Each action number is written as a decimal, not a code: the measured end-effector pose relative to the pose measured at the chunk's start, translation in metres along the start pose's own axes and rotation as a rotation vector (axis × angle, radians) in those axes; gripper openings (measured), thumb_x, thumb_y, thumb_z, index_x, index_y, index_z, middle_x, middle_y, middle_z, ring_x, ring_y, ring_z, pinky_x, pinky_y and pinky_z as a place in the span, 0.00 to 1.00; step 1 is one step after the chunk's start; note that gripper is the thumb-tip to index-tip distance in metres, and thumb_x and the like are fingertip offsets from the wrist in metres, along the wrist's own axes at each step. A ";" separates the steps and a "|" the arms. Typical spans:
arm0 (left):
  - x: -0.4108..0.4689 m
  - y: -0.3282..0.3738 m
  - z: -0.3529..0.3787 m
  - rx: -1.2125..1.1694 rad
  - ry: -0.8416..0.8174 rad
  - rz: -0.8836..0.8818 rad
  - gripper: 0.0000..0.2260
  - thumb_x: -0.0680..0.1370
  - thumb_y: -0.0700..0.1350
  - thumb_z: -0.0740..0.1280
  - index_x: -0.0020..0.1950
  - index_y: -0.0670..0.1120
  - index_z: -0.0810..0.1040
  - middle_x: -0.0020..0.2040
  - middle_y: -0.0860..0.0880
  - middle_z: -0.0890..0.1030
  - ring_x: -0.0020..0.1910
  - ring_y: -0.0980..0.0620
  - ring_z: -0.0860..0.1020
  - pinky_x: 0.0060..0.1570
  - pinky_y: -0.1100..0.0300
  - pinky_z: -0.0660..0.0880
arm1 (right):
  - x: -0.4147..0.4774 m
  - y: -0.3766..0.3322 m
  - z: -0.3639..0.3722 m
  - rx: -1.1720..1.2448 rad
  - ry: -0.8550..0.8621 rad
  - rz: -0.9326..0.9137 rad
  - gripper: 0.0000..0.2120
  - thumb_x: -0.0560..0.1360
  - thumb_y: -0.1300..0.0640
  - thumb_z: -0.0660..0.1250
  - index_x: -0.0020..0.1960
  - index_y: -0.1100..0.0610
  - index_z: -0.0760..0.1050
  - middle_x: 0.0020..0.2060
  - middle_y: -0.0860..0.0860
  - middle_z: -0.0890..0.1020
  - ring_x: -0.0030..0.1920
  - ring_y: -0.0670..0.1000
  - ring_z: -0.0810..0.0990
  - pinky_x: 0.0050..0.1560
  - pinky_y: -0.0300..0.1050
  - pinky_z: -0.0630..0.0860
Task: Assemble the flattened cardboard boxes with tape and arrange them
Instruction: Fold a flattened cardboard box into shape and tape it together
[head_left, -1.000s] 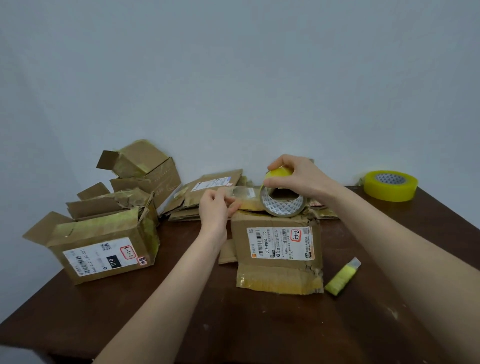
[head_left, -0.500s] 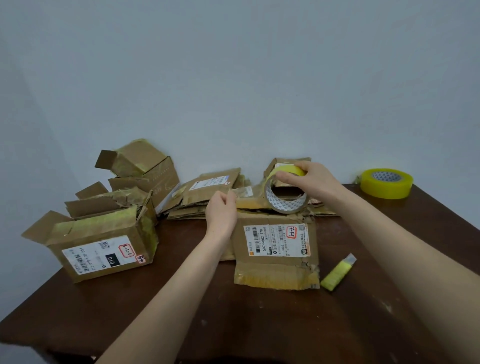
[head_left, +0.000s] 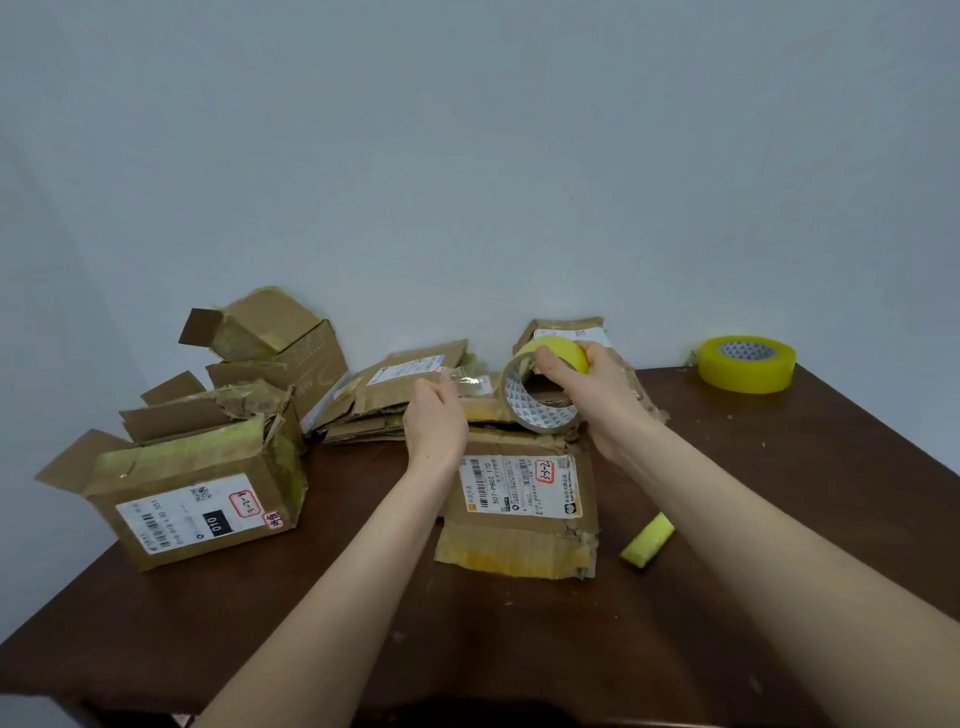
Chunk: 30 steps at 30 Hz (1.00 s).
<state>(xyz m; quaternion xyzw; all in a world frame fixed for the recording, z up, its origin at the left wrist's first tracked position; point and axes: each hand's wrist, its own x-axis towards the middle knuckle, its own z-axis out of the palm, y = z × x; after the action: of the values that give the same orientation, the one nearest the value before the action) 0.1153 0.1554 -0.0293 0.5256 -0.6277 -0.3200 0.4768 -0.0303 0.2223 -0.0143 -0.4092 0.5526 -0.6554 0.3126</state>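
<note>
A worn cardboard box (head_left: 519, 499) with a white shipping label stands at the table's middle. Above its top, my right hand (head_left: 597, 395) grips a yellow tape roll (head_left: 540, 384) with a patterned white core. My left hand (head_left: 434, 421) pinches the clear tape end (head_left: 467, 378) drawn leftward from the roll. Behind both hands lies a stack of flattened boxes (head_left: 395, 395). One more flattened box (head_left: 566, 332) leans behind the roll.
An open labelled box (head_left: 197, 488) sits at the left with another box (head_left: 280, 348) behind it. A second yellow tape roll (head_left: 746, 364) lies at the far right corner. A yellow cutter (head_left: 647, 539) lies right of the middle box. The dark table (head_left: 519, 649) ends near the bottom.
The right hand has tilted the roll and lifted it slightly; the left hand still pinches the tape end, with a short strip stretched between them.
</note>
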 end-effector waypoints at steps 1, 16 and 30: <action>0.001 -0.002 0.000 -0.002 -0.016 -0.021 0.13 0.83 0.50 0.52 0.41 0.47 0.66 0.44 0.46 0.78 0.43 0.49 0.75 0.36 0.58 0.67 | 0.000 0.001 0.002 -0.008 -0.001 -0.007 0.25 0.73 0.47 0.71 0.66 0.54 0.68 0.56 0.50 0.77 0.51 0.44 0.76 0.45 0.36 0.71; -0.004 -0.021 0.003 0.346 0.075 0.210 0.10 0.83 0.47 0.54 0.46 0.43 0.67 0.41 0.45 0.74 0.36 0.50 0.70 0.30 0.58 0.60 | -0.005 0.001 0.004 -0.214 -0.014 -0.064 0.29 0.74 0.45 0.70 0.69 0.54 0.66 0.58 0.49 0.75 0.58 0.50 0.75 0.57 0.46 0.72; -0.011 -0.027 0.001 0.154 0.138 0.152 0.08 0.82 0.41 0.54 0.44 0.41 0.65 0.34 0.49 0.69 0.32 0.52 0.67 0.34 0.54 0.64 | 0.008 -0.026 0.011 -0.676 -0.165 -0.309 0.19 0.73 0.39 0.68 0.60 0.46 0.75 0.52 0.45 0.78 0.47 0.41 0.76 0.37 0.24 0.68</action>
<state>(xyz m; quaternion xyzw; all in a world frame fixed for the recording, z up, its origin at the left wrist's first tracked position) 0.1242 0.1589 -0.0564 0.5323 -0.6540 -0.1969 0.5001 -0.0230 0.2156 0.0136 -0.6192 0.6423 -0.4403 0.1012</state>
